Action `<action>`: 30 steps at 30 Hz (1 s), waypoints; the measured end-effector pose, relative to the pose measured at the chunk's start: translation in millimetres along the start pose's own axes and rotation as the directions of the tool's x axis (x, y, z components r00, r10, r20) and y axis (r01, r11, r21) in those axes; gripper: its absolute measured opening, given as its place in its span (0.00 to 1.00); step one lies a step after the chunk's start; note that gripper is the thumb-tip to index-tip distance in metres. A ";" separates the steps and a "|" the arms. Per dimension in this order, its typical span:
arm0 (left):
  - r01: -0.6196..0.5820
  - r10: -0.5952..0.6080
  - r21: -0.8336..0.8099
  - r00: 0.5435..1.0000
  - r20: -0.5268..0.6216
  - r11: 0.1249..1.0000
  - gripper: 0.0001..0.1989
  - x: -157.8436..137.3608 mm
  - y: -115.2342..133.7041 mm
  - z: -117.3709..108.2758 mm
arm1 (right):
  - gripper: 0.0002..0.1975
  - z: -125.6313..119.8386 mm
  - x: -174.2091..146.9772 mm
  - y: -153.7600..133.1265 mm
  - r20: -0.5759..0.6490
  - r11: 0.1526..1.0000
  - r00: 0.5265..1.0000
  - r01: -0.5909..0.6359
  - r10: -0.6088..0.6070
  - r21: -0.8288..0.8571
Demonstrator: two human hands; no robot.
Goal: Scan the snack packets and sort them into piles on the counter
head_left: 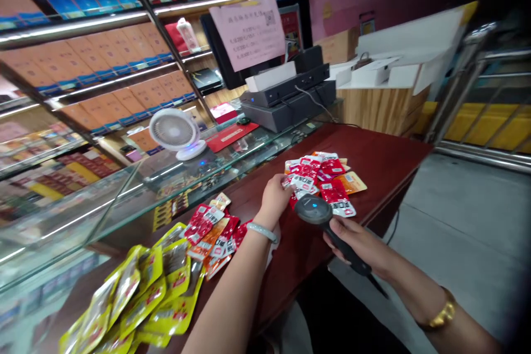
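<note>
We see the left hand (277,199) at the left edge of a loose heap of small glossy red, white and orange plastic packets (334,191), on the far part of a dark red tabletop (390,149). Its thumb and fingers are closed on the edge of a shiny red-and-white plastic packet (302,181); we cannot tell whether that packet is lifted or lies on the others. The right hand (352,240) is wrapped around the handle of a black handheld scanner (315,210) with a small blue light on its head, which hangs just beside the left hand, over the near edge of the heap.

As for how far along things are, we find the goods in three groups. Nearer us and to the left lies a second cluster of small red, white and orange packets (213,229), partly covered by the left forearm, and beside it a large spread of bright yellow foil pouches (143,293). We judge the work to be partway through, with the far heap in hand, but nothing marks which packets are done, so we cannot say how many are left.
</note>
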State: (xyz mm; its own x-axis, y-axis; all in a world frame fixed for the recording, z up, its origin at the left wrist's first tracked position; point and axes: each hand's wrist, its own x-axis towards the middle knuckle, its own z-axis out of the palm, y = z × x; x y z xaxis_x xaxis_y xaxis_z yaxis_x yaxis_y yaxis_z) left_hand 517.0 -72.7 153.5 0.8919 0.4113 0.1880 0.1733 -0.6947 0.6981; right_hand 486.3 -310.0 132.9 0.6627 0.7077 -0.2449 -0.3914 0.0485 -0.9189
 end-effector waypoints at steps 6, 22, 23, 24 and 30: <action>-0.050 0.049 0.160 0.999 0.005 0.986 0.15 -49.8 -29.3 -66.2 | 0.27 19.7 -0.7 5.0 0.037 0.996 0.995 -0.091 0.092 -0.008; -0.116 -0.113 0.779 0.966 0.234 0.616 0.29 -104.5 -56.1 -122.8 | 0.26 60.9 8.6 15.5 0.294 0.990 0.953 -0.029 0.068 -0.138; -0.116 -0.093 0.772 0.971 0.221 0.625 0.28 -102.6 -53.7 -119.2 | 0.26 59.5 8.4 14.4 0.286 0.990 0.956 -0.026 0.064 -0.136; -0.100 -0.087 0.761 0.976 0.201 0.641 0.27 -100.9 -51.3 -115.4 | 0.26 58.2 8.3 13.1 0.274 0.991 0.960 -0.025 0.061 -0.133; -0.004 -0.116 0.624 0.982 0.151 0.782 0.25 -92.0 -43.9 -96.2 | 0.27 52.4 8.7 5.3 0.226 0.995 0.973 -0.023 0.045 -0.099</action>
State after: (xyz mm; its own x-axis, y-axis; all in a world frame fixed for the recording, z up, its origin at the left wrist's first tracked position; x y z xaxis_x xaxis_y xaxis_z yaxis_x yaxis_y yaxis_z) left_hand 387.2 -23.3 172.0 0.9186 0.3952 -0.0003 0.3926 -0.9126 0.1142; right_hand 456.6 -266.6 142.0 0.4829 0.8501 -0.2099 -0.3414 -0.0380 -0.9392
